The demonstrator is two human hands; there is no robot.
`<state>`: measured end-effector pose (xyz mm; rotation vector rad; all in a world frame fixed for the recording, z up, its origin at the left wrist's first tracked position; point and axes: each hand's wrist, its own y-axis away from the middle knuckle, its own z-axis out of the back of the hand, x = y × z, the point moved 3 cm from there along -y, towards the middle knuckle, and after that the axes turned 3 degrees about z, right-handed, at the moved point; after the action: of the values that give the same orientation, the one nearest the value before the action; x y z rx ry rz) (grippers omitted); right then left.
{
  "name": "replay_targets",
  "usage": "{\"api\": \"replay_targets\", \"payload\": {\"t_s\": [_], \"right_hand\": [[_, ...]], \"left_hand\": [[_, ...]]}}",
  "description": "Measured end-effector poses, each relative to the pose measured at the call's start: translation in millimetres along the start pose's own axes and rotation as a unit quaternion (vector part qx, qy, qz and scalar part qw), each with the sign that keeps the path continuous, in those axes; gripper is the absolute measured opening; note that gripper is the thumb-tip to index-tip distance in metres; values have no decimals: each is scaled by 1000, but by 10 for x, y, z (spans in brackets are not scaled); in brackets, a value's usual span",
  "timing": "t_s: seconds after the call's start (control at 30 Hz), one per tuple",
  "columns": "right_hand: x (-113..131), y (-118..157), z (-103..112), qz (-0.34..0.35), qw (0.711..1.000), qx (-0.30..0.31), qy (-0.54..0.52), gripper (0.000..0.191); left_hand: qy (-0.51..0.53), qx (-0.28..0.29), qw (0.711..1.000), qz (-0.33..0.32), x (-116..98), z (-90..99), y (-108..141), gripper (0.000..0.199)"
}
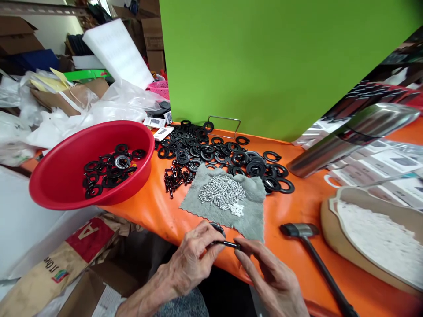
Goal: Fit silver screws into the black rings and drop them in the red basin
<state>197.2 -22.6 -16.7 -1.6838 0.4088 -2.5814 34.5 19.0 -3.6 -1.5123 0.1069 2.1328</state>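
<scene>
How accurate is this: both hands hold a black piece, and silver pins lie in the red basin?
Not the basin: the head view shows the silver pins on the grey cloth. The left hand and right hand hold the black piece.

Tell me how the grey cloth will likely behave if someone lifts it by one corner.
The grey cloth will probably sag rather than stay flat, since its far edge already ruffles. The silver pins would likely slide or spill, as they lie loose in a heap on it.

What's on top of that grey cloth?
On the cloth lies a heap of silver pins, with small white pieces at the heap's near side. What's underneath is covered.
</scene>
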Motion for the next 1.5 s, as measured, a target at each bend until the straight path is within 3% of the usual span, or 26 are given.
{"api": "replay_targets", "payload": {"t_s": [0.07, 0.13, 0.3, 0.5, 0.6, 0.7, 0.77, 0.83, 0.93, 1.07, 1.17, 1.37, 1.5], "right_hand": [[67, -7, 37, 88, 995, 3, 35, 22], [94, -6, 58, 115, 992, 0, 49, 29], [111, 1, 12, 98, 995, 5, 30, 33], [73, 20, -31, 36, 999, -7, -30, 35], [72, 30, -19, 55, 998, 23, -19, 32], [99, 8, -1, 88, 995, 30, 17, 24], [102, -28, -4, 76, 996, 33, 34, 13], [71, -62, -6, 14, 999, 35, 26, 8], [-36, -56, 30, -116, 993, -9, -22, 23], [-243, 42, 81, -203, 975, -61, -68, 32], [-400, 91, 86, -205, 975, -51, -69, 35], [-419, 14, 38, -178, 982, -15, -61, 35], [-278, -87, -71, -144, 987, 15, -69, 29]], "left_hand": [[-19, -6, 999, -47, -58, 45, 9, 15], [-42, -16, 996, -82, -108, 79, 16, 17], [-79, -42, 990, -113, -172, 127, 30, 17], [-89, -40, 990, -103, -175, 149, 60, 19], [-59, -33, 995, -74, -147, 161, 62, 17], [11, -15, 1000, -9, -105, 188, 30, 13], [48, 11, 998, 42, -71, 202, -5, 13], [64, 38, 992, 97, -15, 194, -33, 15], [5, 46, 988, 147, 116, 119, -38, 22], [-157, 65, 973, 159, 296, -108, 5, 53], [-202, 86, 961, 167, 357, -224, 18, 48], [-183, 100, 967, 147, 310, -160, 0, 52], [-72, 79, 983, 150, 248, -73, -49, 48]]}}
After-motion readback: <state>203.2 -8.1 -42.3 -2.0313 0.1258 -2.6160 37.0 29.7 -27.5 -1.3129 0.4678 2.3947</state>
